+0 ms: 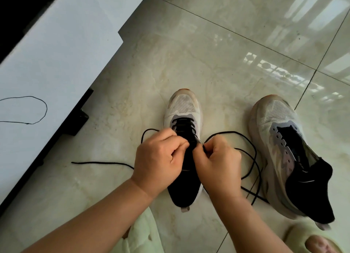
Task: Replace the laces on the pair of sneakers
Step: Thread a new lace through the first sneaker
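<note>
Two white-and-black sneakers stand on the tiled floor. The left sneaker [182, 109] sits in the middle, with a black lace [251, 148] crossed through its front eyelets. My left hand [161, 160] and my right hand [219, 163] are both over its tongue, each pinching a part of that lace at the middle eyelets. Loose lace ends trail left [102, 163] and loop right across the floor. The right sneaker [284, 148] has bare eyelets and an open tongue, with no lace in it. My hands hide the middle of the left sneaker.
A white low table or cabinet top [56, 54] fills the left side, with a thin black lace [40, 118] looped on it. Pale green slippers [144, 233] on my feet show at the bottom edge. Glossy floor tiles [227, 35] stretch ahead.
</note>
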Tool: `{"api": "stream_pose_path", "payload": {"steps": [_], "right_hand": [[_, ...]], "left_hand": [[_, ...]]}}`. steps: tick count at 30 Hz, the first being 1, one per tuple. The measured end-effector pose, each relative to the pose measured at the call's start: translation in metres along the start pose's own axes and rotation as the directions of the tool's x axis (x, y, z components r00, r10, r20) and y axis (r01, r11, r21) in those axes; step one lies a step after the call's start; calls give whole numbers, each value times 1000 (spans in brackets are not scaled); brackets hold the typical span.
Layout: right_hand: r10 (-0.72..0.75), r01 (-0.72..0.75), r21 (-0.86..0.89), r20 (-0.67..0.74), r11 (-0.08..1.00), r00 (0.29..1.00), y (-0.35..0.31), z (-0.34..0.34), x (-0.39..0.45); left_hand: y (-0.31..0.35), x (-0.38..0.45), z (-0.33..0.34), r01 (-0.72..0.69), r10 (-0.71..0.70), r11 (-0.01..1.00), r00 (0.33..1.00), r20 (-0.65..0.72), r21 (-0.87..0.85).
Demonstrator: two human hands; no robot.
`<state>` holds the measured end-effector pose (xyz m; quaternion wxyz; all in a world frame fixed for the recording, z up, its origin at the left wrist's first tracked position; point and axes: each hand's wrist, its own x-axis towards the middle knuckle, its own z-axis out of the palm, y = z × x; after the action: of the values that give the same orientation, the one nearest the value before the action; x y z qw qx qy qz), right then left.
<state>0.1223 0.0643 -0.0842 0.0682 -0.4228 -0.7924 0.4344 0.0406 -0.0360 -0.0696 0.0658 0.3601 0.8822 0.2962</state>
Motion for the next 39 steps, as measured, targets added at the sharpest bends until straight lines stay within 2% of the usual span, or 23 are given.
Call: {"api": "stream_pose_path", "payload": {"steps": [4, 7, 9, 11, 13, 15, 17, 18, 20, 22, 23, 25, 26, 27, 29, 30, 32, 35, 37, 39], "right_hand": [[-20, 19, 13, 109, 1000, 994, -3, -4, 7], [-167, 153, 103, 146, 983, 975, -14, -8, 17], [-264, 252, 83, 213, 964, 941, -24, -7, 26], [-298, 344, -90, 333, 935, 895, -30, -4, 35], [-279, 425, -313, 416, 850, 865, -34, -2, 42], [-272, 454, -435, 418, 778, 867, -35, 0, 44], [-302, 463, -468, 380, 753, 874, -35, 0, 42], [-322, 462, -430, 361, 776, 875, -33, 0, 41], [-333, 399, -194, 301, 896, 894, -29, -2, 39], [-232, 212, 101, 274, 972, 933, -25, -6, 33], [-138, 61, 263, 287, 963, 948, -23, -8, 29], [25, -226, 534, 358, 815, 934, -22, -14, 26], [57, -285, 561, 389, 777, 920, -22, -17, 26], [55, -267, 502, 397, 823, 916, -21, -19, 27], [-1, -93, 224, 388, 970, 922, -19, -22, 30], [-38, -6, 113, 386, 994, 922, -20, -22, 32], [-111, 104, 40, 395, 994, 912, -22, -24, 32], [-200, 177, 93, 424, 980, 883, -18, -33, 33], [-206, 69, 290, 474, 955, 856, -12, -46, 34], [-181, -116, 461, 550, 880, 815, -9, -60, 37]], "left_hand": [[-3, -9, -2, 78, -79, 996, 997, -16, -53], [0, -12, -4, 96, -96, 995, 995, -30, -4], [0, -16, -4, 86, -85, 996, 996, -35, 5], [-1, -21, -4, 73, -73, 997, 996, -43, -3], [-5, -24, -5, 67, -68, 997, 997, -44, -24], [-7, -26, -5, 68, -70, 997, 997, -33, -44], [-7, -24, -4, 68, -69, 996, 997, -32, -50], [-6, -23, -4, 67, -69, 997, 997, -31, -49], [-5, -21, -4, 72, -73, 996, 997, -27, -43], [-5, -20, -4, 81, -82, 996, 996, -21, -32], [-5, -19, -4, 85, -85, 996, 996, -18, -34], [-5, -18, -3, 86, -87, 995, 996, -14, -47], [-5, -18, -3, 85, -86, 995, 996, -11, -50], [-4, -17, -3, 85, -85, 995, 996, -7, -51], [-3, -15, -3, 88, -88, 995, 996, 2, -51], [-3, -15, -3, 87, -87, 995, 996, 2, -49], [-2, -14, -3, 88, -89, 995, 996, -1, -52], [-3, -13, -4, 90, -91, 995, 996, -17, -30], [-4, -13, -4, 90, -91, 996, 995, -29, -20], [-6, -13, -3, 98, -99, 995, 995, -25, -34]]}}
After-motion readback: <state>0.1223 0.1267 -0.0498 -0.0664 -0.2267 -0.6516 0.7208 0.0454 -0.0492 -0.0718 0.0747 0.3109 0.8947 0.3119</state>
